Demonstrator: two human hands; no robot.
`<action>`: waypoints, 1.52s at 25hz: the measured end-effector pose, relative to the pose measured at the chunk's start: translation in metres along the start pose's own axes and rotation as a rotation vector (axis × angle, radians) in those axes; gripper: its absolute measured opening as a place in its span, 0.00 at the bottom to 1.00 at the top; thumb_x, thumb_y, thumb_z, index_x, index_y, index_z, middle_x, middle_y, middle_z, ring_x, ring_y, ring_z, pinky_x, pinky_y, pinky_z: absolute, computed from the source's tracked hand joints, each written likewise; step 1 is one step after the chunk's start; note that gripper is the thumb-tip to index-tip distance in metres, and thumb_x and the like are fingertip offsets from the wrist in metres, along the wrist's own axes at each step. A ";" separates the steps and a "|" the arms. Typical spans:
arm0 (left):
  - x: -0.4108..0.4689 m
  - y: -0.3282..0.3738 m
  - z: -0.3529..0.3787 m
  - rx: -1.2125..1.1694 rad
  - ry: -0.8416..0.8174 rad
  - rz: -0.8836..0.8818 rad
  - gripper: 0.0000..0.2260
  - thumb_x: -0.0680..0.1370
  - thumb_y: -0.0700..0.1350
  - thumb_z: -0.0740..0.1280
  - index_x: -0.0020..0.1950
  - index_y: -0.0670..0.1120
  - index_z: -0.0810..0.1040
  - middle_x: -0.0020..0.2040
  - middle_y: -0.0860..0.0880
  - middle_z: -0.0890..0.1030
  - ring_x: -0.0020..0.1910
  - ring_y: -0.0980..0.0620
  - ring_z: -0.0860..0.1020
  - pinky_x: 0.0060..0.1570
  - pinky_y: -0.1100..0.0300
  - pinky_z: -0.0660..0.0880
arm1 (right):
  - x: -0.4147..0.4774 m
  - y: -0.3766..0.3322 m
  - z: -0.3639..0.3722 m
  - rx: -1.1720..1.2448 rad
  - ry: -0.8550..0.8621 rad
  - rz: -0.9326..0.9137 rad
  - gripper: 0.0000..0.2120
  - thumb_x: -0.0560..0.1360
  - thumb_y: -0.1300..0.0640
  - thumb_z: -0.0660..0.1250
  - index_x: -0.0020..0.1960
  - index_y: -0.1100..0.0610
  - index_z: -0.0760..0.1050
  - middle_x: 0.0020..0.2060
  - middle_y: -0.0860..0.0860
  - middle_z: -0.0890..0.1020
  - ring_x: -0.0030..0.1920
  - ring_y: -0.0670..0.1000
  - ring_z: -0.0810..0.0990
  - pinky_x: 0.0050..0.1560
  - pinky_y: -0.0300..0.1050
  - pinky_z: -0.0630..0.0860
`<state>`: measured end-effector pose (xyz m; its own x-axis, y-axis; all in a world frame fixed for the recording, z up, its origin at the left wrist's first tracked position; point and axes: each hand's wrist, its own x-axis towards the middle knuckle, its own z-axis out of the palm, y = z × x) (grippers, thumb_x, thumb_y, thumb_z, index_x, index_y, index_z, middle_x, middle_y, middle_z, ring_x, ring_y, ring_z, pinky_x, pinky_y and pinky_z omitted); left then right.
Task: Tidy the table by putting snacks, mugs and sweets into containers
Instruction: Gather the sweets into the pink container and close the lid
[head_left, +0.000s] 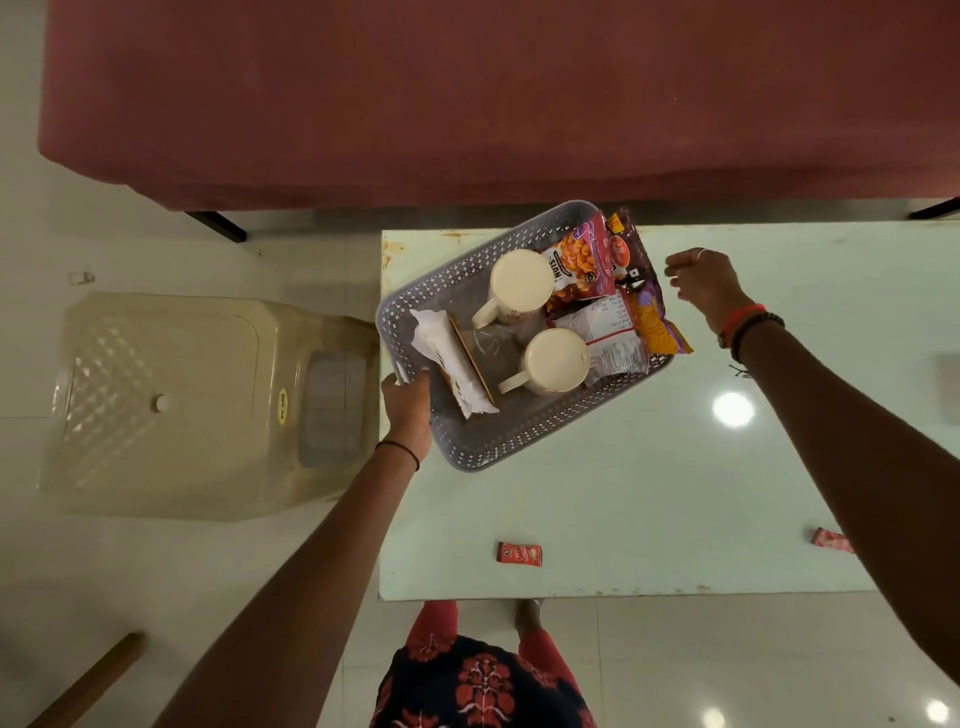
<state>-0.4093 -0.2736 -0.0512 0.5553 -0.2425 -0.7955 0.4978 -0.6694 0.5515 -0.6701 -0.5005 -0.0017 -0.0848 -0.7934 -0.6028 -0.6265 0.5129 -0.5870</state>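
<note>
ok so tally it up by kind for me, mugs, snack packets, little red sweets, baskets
mugs: 2, both in the basket
snack packets: at least 3, overlapping in the basket
red sweets: 2, loose on the table
basket: 1
total: at least 8

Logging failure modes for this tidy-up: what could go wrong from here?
The basket sits at the table edge, gripped by the left hand; a pull could tip the mugs.
Snack packets overhang its right rim and may slide out.
Two red sweets lie outside it, easily missed.
</note>
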 end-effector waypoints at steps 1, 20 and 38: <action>0.001 -0.002 0.003 0.016 0.015 0.014 0.18 0.76 0.39 0.63 0.66 0.38 0.68 0.63 0.38 0.76 0.60 0.40 0.76 0.63 0.44 0.73 | 0.004 0.001 0.005 0.004 -0.066 0.027 0.14 0.78 0.66 0.55 0.59 0.62 0.75 0.49 0.56 0.77 0.48 0.53 0.74 0.50 0.45 0.71; 0.006 -0.005 -0.004 0.013 -0.011 -0.020 0.09 0.79 0.39 0.58 0.55 0.42 0.75 0.39 0.49 0.76 0.44 0.49 0.74 0.37 0.60 0.71 | -0.011 -0.007 0.005 0.048 -0.245 0.054 0.15 0.80 0.64 0.58 0.62 0.71 0.72 0.48 0.58 0.75 0.49 0.55 0.74 0.60 0.52 0.75; -0.161 -0.016 -0.062 0.256 -0.113 0.103 0.09 0.78 0.35 0.59 0.55 0.37 0.76 0.45 0.41 0.77 0.48 0.45 0.75 0.45 0.53 0.73 | -0.206 0.096 -0.097 0.475 -0.150 0.177 0.14 0.77 0.71 0.59 0.60 0.75 0.72 0.38 0.58 0.77 0.35 0.54 0.74 0.42 0.44 0.75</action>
<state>-0.4654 -0.1800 0.0835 0.5092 -0.3855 -0.7694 0.2503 -0.7891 0.5610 -0.7878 -0.3197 0.1191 -0.0243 -0.6433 -0.7652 -0.1895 0.7545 -0.6283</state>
